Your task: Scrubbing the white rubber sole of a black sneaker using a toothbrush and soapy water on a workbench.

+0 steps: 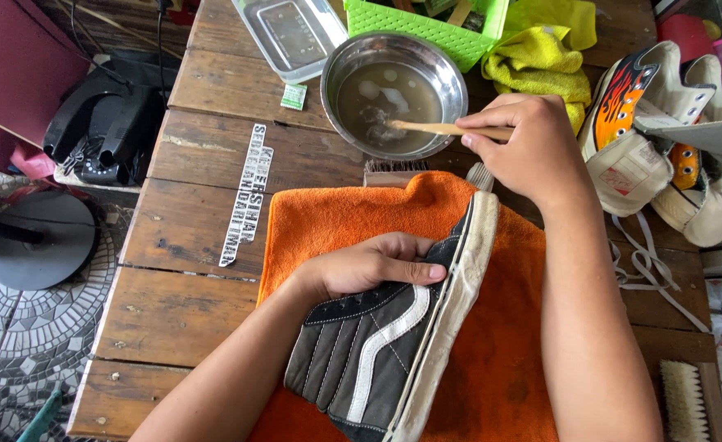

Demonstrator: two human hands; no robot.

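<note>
My left hand (369, 266) lies flat on a dark grey high-top shoe (377, 344) with a white side stripe, fingers spread loosely across its upper and pressing it down rather than closing around it. The shoe rests on its side on an orange towel (336, 217), its off-white sole turned to my right. The towel covers the near middle of a worn wooden table (189, 303) and runs down to the near edge.

My right hand (529, 143) is closed around the wooden handle of a brush (434, 128), fingers and thumb pinched together on it. The brush end sits in cloudy water inside a round steel bowl (393, 94), which stands just past the towel's far edge, toward the far side of the table.

Beyond the bowl are a green plastic basket (426, 24) and a clear tray (291, 33). A yellow cloth (541, 61) lies bunched beside the basket. At the right edge sits a pair of white shoes with flame patterns (647, 139), loose white laces (647, 266) trailing near them. A bristle brush (684, 401) lies at the near right corner.
</note>
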